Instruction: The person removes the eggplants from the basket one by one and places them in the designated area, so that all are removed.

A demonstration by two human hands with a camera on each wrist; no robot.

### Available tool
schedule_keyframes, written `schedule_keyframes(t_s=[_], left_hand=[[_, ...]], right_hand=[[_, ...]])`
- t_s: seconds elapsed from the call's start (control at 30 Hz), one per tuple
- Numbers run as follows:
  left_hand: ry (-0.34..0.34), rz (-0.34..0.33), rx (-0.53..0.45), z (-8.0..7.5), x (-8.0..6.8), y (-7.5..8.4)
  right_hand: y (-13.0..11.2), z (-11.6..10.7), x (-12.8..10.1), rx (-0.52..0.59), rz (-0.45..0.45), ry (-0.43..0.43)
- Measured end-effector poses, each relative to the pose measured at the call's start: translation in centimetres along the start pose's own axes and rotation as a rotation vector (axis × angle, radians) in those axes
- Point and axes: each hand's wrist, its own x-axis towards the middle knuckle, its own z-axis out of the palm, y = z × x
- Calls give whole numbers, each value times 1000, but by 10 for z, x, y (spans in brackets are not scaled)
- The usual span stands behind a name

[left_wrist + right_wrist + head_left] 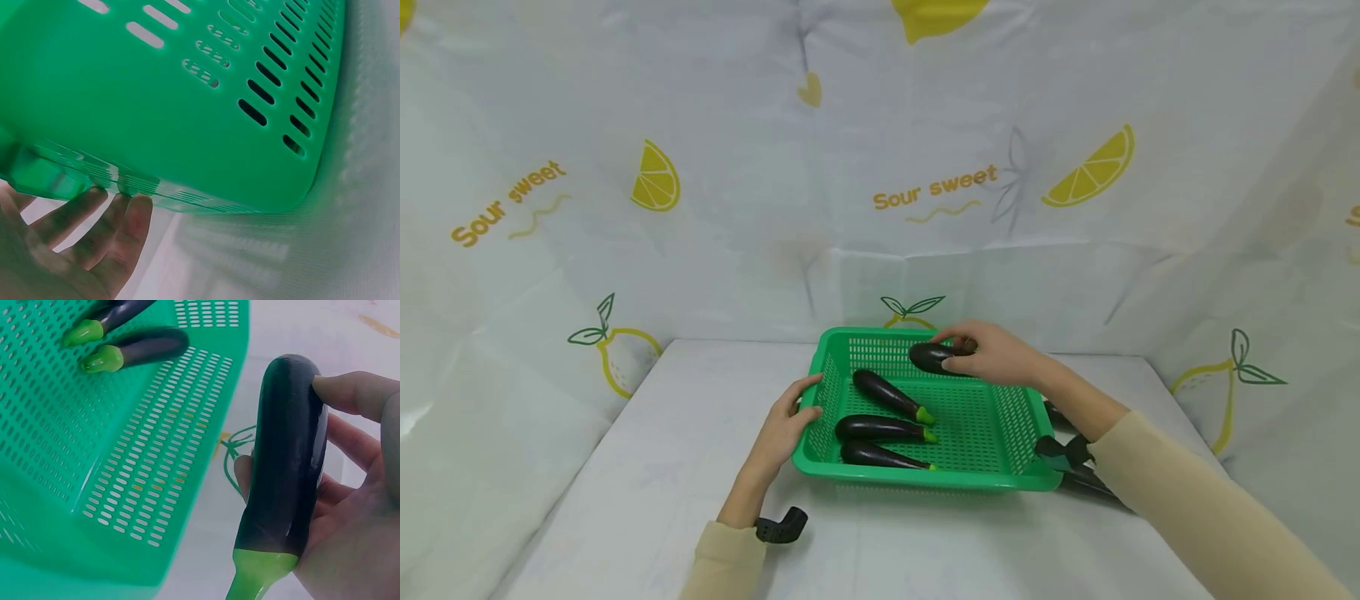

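right hand [992, 354] grasps an eggplant [931, 357] over the basket's [1000, 479] 12 o'clock edge, its stem hidden. left hand [786, 425], fingers relaxed, touches the 9 o'clock rim. more eggplants [1078, 467] at 3 o'clock are half hidden.

A staged tabletop booth: lemon-print cloth [880, 167] curtains a white table [647, 467].

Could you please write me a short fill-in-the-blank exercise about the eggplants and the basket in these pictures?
1. The right hand holds an eggplant over the ___ basket.
2. ___ eggplants already lie inside the basket.
3. The left hand touches the basket's ___ side.
4. The cloth behind the table reads "Sour ___".

Missing words: green; three; left; sweet
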Motion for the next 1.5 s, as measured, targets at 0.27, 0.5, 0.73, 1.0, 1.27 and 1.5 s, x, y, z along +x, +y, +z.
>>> schedule_keyframes(t_s=[0.27,0.5,0.73,1.0,1.27,1.5], left_hand=[[9,-2,9,1,2,-3],[7,-7,14,0,2,-5],[0,-19,-2,-1,0,-3],[-15,-5,-11,-2,0,-2],[-6,-14,-5,0,1,-3],[3,-17,1,0,1,-3]], right_hand=[[1,-6,-16,-41,-37,35],[4,-8,-35,-67,-45,77],[6,-14,-54,-36,-27,125],[13,-21,-71,-19,-56,159],[23,-26,-89,-38,-21,190],[32,-29,-102,-54,-15,218]])
